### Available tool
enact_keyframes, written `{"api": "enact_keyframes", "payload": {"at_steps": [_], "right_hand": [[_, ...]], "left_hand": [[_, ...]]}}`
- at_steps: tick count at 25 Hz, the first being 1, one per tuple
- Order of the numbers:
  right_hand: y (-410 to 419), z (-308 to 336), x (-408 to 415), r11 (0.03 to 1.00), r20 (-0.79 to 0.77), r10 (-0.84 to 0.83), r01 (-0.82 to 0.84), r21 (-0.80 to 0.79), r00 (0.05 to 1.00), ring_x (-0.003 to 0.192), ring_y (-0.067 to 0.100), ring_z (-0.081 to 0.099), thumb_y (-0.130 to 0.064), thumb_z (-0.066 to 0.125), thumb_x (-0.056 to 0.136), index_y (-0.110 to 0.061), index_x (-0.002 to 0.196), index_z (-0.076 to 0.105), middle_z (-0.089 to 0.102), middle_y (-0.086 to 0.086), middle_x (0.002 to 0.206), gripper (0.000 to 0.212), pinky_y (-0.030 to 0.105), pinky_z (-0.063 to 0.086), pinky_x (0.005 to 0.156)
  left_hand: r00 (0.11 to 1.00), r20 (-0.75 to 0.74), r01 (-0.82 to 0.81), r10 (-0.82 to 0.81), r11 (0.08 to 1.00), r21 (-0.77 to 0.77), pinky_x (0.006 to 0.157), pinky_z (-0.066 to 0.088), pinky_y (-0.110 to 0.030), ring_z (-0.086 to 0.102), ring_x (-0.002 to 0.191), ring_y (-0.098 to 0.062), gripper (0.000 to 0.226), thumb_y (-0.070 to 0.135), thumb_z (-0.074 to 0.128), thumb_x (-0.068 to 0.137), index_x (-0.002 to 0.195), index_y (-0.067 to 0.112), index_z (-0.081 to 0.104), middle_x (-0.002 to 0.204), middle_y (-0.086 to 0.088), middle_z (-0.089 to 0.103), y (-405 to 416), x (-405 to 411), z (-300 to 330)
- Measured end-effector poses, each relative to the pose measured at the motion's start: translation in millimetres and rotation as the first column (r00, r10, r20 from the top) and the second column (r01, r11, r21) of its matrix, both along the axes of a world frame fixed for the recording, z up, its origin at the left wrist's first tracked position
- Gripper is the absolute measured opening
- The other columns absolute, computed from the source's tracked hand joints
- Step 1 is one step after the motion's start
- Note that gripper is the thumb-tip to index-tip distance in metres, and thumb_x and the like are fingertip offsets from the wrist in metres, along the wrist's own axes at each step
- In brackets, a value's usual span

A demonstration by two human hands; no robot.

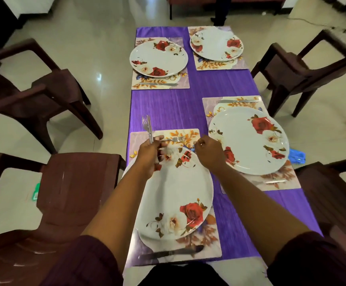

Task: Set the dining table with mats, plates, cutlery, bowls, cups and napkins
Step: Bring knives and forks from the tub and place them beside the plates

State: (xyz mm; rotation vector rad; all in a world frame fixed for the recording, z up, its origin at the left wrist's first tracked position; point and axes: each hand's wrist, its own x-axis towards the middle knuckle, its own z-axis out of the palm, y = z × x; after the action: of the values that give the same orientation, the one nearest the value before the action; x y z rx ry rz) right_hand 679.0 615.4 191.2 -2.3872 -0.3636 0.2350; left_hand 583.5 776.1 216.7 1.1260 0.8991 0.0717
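Observation:
Several floral mats, each under a white rose-patterned plate, lie on the purple tablecloth (168, 108). My left hand (149, 153) grips a bunch of forks (147, 129), tines pointing away, above the near left mat (139, 137). A single fork (174, 139) lies across that mat's far end, just beyond the near plate (174, 193). My right hand (207, 150) hovers beside it with fingers curled; I cannot tell whether it holds anything. Knives lie on the near mat (172, 252), the far left mat (159, 84) and the right mat (238, 101).
Dark brown plastic chairs flank the table: two on the left (33, 89) (50, 203), two on the right (304, 71) (333, 193). The far right plate (216, 45) sits near the table's far end. A person's legs (220, 11) stand beyond it.

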Motion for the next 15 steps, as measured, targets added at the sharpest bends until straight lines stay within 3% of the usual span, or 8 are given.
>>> {"api": "enact_keyframes", "payload": {"at_steps": [1,3,5,7,10,12,15], "right_hand": [[-7.6,4.8,-13.7,0.999,0.006,-0.001,0.001,0.032,1.0,0.074,0.021,0.06,-0.017,0.058,0.094,-0.003,0.093,0.067,0.069,0.008,0.084,0.017,0.022,0.035,0.06],[-20.4,12.0,-41.7,0.995,0.013,-0.001,0.0,0.096,1.0,0.068,0.016,0.054,-0.017,0.061,0.092,-0.005,0.089,0.068,0.061,-0.002,0.07,0.014,0.021,0.029,0.054],[-38.0,18.6,-79.2,0.987,-0.007,-0.028,0.029,0.156,1.0,0.059,0.01,0.048,-0.017,0.063,0.092,-0.007,0.085,0.067,0.051,-0.012,0.061,0.013,0.016,0.03,0.052],[-57.2,24.4,-118.1,0.968,-0.057,-0.066,0.078,0.238,0.996,0.059,0.001,0.048,-0.021,0.063,0.093,-0.012,0.082,0.063,0.052,-0.013,0.062,0.014,0.009,0.034,0.055],[-90.9,27.1,-171.8,0.915,-0.228,-0.142,0.216,0.341,0.963,0.06,0.001,0.053,-0.03,0.063,0.094,-0.009,0.086,0.066,0.059,-0.009,0.068,0.022,0.011,0.037,0.055],[-114.4,28.7,-197.3,0.837,-0.418,-0.163,0.349,0.42,0.894,0.061,0.003,0.061,-0.034,0.065,0.091,-0.008,0.089,0.07,0.067,-0.004,0.071,0.027,0.013,0.043,0.056],[-165.3,36.1,-227.0,0.742,-0.535,-0.198,0.482,0.466,0.822,0.061,0.005,0.062,-0.03,0.07,0.088,-0.009,0.087,0.071,0.071,0.0,0.074,0.021,0.018,0.044,0.056]], "left_hand": [[0.998,0.058,0.02,-0.015,0.997,-0.081,0.052,0.048,-0.022,0.056,0.063,-0.012,0.026,0.02,0.044,0.104,0.119,0.01,0.062,0.083,-0.001,0.064,-9.7,-11.9,6.6],[0.99,0.133,0.057,-0.035,0.985,-0.163,0.065,0.058,-0.028,0.064,0.079,-0.018,0.028,0.015,0.043,0.104,0.125,0.007,0.058,0.094,-0.006,0.066,-26.5,-31.3,12.3],[0.983,0.15,0.13,-0.105,0.977,-0.17,0.082,0.058,-0.037,0.066,0.095,-0.024,0.029,0.013,0.041,0.104,0.13,0.007,0.054,0.107,-0.01,0.067,-46.2,-56.2,14.0],[0.955,0.151,0.277,-0.255,0.949,-0.153,0.084,0.057,-0.042,0.069,0.097,-0.026,0.03,0.016,0.038,0.105,0.131,0.011,0.053,0.11,-0.011,0.07,-70.0,-86.5,15.2],[0.84,0.078,0.539,-0.536,0.842,-0.021,0.066,0.058,-0.032,0.068,0.073,-0.018,0.032,0.028,0.036,0.106,0.127,0.016,0.056,0.096,-0.006,0.074,-117.2,-132.0,19.6],[0.769,0.011,0.638,-0.639,0.768,0.055,0.049,0.043,-0.02,0.051,0.051,-0.009,0.034,0.035,0.037,0.105,0.118,0.013,0.06,0.082,0.0,0.074,-149.0,-153.1,19.9],[0.676,0.028,0.736,-0.736,0.676,0.028,0.043,0.03,-0.017,0.037,0.047,-0.006,0.033,0.042,0.039,0.103,0.113,0.02,0.062,0.082,-0.001,0.072,-194.3,-173.2,16.6]]}}
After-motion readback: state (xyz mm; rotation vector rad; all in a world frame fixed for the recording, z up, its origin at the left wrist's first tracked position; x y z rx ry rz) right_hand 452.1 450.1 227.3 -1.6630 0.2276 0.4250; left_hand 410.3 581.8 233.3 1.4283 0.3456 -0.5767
